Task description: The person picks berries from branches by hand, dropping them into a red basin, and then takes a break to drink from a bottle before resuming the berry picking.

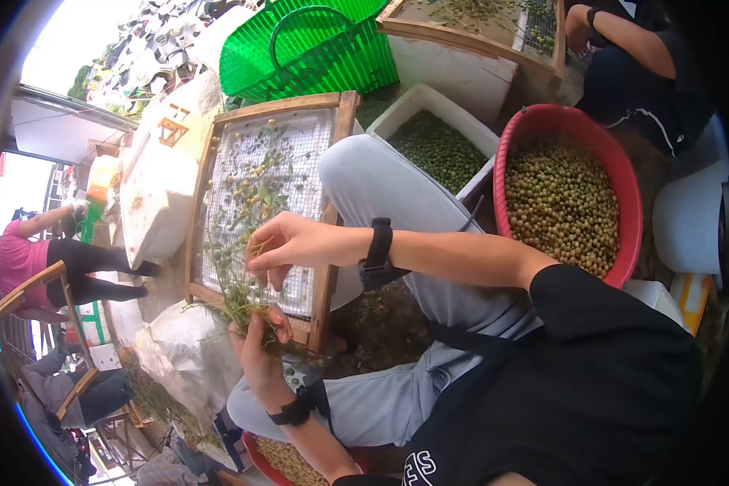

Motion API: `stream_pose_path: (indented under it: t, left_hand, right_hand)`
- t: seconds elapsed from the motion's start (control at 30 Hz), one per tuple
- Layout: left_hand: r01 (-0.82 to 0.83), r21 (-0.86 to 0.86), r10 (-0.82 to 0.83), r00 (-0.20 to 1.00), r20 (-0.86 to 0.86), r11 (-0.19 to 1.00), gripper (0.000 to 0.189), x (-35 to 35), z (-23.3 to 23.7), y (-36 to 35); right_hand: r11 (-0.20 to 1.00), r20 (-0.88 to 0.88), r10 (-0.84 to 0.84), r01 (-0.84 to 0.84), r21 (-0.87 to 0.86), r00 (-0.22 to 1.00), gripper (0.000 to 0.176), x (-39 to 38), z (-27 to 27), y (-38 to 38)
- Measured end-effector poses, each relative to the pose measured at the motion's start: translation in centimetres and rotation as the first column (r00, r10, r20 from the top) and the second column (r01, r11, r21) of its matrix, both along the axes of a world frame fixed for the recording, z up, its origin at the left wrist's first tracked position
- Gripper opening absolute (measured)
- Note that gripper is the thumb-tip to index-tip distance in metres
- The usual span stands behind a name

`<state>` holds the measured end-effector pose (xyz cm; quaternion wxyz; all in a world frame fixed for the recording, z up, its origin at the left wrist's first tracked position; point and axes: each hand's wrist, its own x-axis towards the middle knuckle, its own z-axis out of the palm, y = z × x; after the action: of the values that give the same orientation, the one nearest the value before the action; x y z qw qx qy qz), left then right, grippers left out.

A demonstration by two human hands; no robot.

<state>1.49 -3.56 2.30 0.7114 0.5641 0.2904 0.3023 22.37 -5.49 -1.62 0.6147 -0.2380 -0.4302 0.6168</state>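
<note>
My left hand (261, 350) is closed around a bunch of thin green stems (239, 296) with leaves and small round fruits. My right hand (296, 241) is just beyond it, fingers curled and thumb drawn in at the upper part of the bunch. What sits between those fingertips is too small to tell. Both hands are over a wooden-framed wire mesh screen (332, 170), where loose sprigs and green and yellowish fruits (263, 190) lie scattered. Each wrist wears a black band.
A red tub (506, 174) of round fruits and a white foam box (482, 190) of green ones stand beside my knee. A green basket (316, 53) and second screen (454, 42) are beyond. Another red tub (259, 462) sits below my left arm. Other people work nearby, one in pink (26, 263).
</note>
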Motion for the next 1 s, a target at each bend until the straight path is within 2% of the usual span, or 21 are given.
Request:
stream_pose_path:
  t: [0.07, 0.1, 0.2, 0.3, 0.4, 0.5, 0.6, 0.8, 1.0]
  left_hand:
    - [-0.006, -0.008, 0.006, 1.0, 0.004, 1.0, 0.023, -0.4, -0.1, 0.3]
    - [-0.007, -0.013, 0.007, 1.0, 0.005, 1.0, 0.023, -0.4, -0.1, 0.3]
    - [-0.097, 0.012, 0.098, 0.991, -0.087, 0.995, 0.023, 0.4, 0.6, -0.5]
    - [-0.123, -0.009, 0.122, 0.988, -0.096, 0.992, 0.018, 0.5, 0.3, -0.4]
    - [-0.144, -0.045, 0.141, 0.988, -0.067, 0.988, 0.015, 0.7, 0.2, -0.5]
    - [-0.115, -0.018, 0.111, 0.983, -0.149, 0.993, 0.019, 0.6, 0.2, -0.3]
    - [-0.119, -0.041, 0.112, 0.982, -0.155, 0.992, 0.018, 0.7, 0.0, -0.3]
    - [-0.096, -0.028, 0.09, 0.982, -0.164, 0.995, 0.014, 0.1, -0.3, -0.1]
    - [-0.161, 0.014, 0.161, 0.968, -0.193, 0.987, 0.014, 0.9, 0.2, -0.5]
  right_hand:
    - [0.999, 0.013, -0.019, 0.018, 0.032, 1.0, 0.018, 0.2, 0.2, 0.0]
    - [1.0, -0.024, 0.009, -0.009, 0.009, 1.0, 0.018, 0.2, 0.4, -0.2]
    - [0.99, 0.078, 0.139, -0.138, -0.011, 0.987, 0.017, 0.1, 0.4, -0.5]
    - [0.994, 0.124, 0.109, -0.106, -0.037, 0.986, 0.017, -0.2, 0.0, -0.5]
    - [0.994, 0.047, 0.111, -0.111, -0.013, 0.993, 0.017, -0.6, -0.7, -0.2]
    - [0.992, 0.109, 0.123, -0.121, -0.026, 0.986, 0.02, -0.5, -0.3, -0.6]
    - [0.99, 0.187, 0.136, -0.141, 0.015, 0.973, 0.022, -0.3, -0.6, -0.2]
    - [0.982, 0.165, 0.172, -0.183, 0.055, 0.971, 0.02, -0.3, -0.2, -0.7]
    - [0.976, 0.137, 0.217, -0.217, -0.015, 0.966, 0.02, -0.8, -1.0, -0.3]
